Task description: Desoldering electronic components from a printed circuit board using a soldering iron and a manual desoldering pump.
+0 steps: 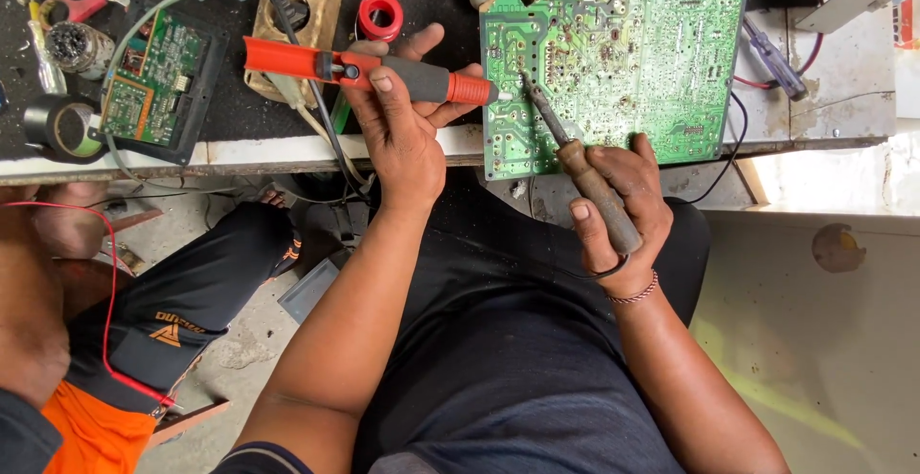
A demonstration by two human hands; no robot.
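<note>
— What did each hand hold?

— The left hand (402,124) was closed around a red-and-grey plastic desoldering pump (369,73); the right hand (618,201) gripped a brown-handled soldering iron (575,162).

— And the tips?

— Both met on the large green circuit board (623,47) at the bench edge, seemingly touching it.

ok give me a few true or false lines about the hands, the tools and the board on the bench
1. The left hand holds an orange and grey desoldering pump. True.
2. The right hand holds a pair of scissors. False: it grips a soldering iron by its brown handle.
3. The iron's tip rests on the large green circuit board. True.
4. The large board lies on the person's lap. False: it sits on the bench, overhanging the edge.
5. A smaller green board lies left of the pump. True.
</note>
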